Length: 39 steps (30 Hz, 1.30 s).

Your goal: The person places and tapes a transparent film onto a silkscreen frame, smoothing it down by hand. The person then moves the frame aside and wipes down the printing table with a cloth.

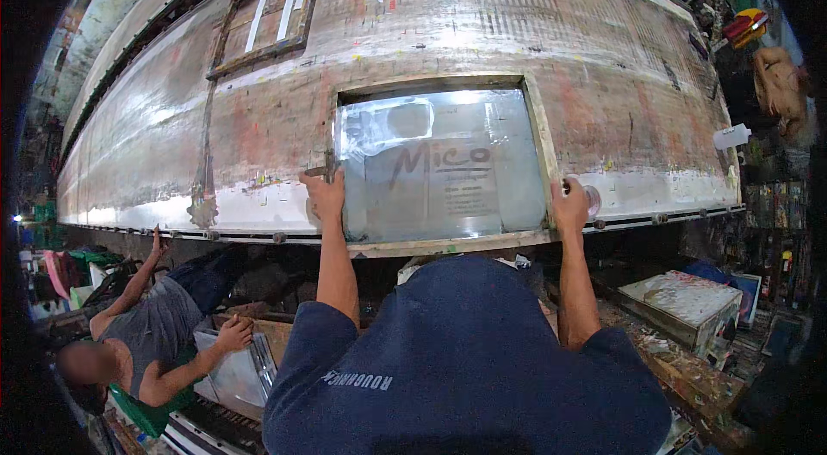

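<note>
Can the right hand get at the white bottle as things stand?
Probably not: the right hand holds the right side of the frame, and the white bottle is well off at the right end of the table.

Table (482, 50): white, streaked brown and rusty red. Near edge: cream frame (448, 246), pale grey-green mesh (405, 205), dark lettering (463, 170). Far edge: dark brown frame (258, 58). Right edge: white bottle (731, 137).

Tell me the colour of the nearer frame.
The nearer frame is pale beige; head view shows it best.
</note>
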{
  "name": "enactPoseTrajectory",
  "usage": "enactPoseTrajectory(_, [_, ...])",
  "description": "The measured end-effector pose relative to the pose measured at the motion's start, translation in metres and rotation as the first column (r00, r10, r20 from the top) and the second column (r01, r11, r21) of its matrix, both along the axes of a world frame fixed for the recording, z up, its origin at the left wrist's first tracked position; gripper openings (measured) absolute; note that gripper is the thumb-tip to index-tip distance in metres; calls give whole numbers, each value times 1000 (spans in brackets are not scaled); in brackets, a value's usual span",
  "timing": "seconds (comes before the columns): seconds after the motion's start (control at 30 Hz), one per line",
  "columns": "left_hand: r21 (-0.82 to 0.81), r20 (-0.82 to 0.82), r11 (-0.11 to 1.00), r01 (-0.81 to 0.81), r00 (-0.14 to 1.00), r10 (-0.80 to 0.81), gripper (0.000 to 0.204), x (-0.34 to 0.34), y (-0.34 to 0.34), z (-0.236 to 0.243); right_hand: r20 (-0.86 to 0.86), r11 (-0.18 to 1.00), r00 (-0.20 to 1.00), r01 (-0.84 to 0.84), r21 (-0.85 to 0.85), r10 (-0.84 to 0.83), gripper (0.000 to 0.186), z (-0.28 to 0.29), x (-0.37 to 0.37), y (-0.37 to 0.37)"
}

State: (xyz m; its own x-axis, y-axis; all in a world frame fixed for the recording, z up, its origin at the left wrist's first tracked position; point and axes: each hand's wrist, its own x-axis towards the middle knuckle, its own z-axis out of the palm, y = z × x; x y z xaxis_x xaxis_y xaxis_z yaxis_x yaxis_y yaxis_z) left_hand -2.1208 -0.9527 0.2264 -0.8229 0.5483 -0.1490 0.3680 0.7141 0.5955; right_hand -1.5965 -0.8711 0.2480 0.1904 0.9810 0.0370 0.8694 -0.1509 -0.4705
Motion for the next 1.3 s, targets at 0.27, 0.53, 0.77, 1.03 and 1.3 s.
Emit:
enactPoseTrajectory(0.27, [103,-71,994,-22,997,30,98,9,-2,2,-43,940,976,192,-283,-212,43,3,61,-9])
enactPoseTrajectory(0.53, [210,-547,977,-38,823,150,77,21,1,3,315,979,947,6,-205,60,20,17,63,-21])
enactPoseTrajectory(0.77, [509,360,847,152,856,-370,27,127,40,46,-545,957,816,-281,-79,194,28,95,16,-8])
enactPoseTrajectory(1.03, [664,507,671,329,461,-728,45,222,65,107,-743,784,575,-610,-110,343,22,143,-67,-13])
enactPoseTrajectory(1.3, [539,760,813,223,288,-583,62,197,43,97,-844,702,454,-699,-138,286,19,135,-84,-17])
